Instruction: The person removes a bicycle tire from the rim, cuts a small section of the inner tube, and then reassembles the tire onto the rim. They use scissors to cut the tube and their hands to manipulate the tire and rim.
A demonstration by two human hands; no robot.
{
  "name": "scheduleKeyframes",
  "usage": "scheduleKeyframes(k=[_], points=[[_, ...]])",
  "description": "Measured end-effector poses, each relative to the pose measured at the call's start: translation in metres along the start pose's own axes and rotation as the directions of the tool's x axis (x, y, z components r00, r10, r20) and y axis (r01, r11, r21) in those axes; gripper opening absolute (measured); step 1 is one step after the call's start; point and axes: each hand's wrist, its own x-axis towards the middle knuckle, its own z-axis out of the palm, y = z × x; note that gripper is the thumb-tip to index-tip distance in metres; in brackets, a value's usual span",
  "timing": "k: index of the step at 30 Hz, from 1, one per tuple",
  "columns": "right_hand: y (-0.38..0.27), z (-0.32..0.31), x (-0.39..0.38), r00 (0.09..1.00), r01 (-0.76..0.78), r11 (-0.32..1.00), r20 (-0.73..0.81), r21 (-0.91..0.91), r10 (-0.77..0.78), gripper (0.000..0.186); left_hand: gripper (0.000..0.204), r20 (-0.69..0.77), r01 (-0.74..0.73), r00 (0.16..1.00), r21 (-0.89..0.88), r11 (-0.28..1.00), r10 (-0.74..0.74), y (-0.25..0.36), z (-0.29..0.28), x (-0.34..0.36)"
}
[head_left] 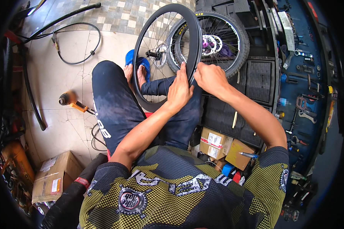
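A black deep-rimmed bicycle wheel (195, 36) with thin spokes and a disc rotor stands tilted between my legs. My left hand (179, 91) grips its near right side, fingers stretched along the rim's side wall and thumb by the outer edge. Beside it my right hand (211, 77) is closed in a fist against the rim's outer edge. Whatever its fingers pinch there is hidden from view. No tyre shows on this rim; a thin line runs along its outer edge.
Behind lies a second wheel with a knobby tyre (242, 42), on black cases (260, 82). A heat gun (73, 101) rests on the tiled floor at left, near a looped cable (99, 40). Cardboard boxes (57, 175) stand lower left; tools hang on a blue board (307, 76) at right.
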Motion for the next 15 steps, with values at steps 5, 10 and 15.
scheduleKeyframes(k=[5,10,15], points=[[0.005,0.001,0.017,0.612,-0.733,-0.017,0.670,0.680,0.421,0.022,0.105,0.046,0.055,0.998,-0.031,0.998,-0.053,0.007,-0.008,0.003],[0.021,0.013,0.001,0.884,-0.462,0.556,0.309,0.692,0.350,0.021,0.105,-0.010,-0.018,1.000,-0.092,0.996,0.017,0.003,-0.003,0.000],[-0.003,-0.020,-0.015,0.947,0.256,0.866,-0.070,-0.430,-0.315,0.012,0.096,-0.068,-0.018,0.998,-0.254,0.967,0.001,-0.007,0.000,0.006]])
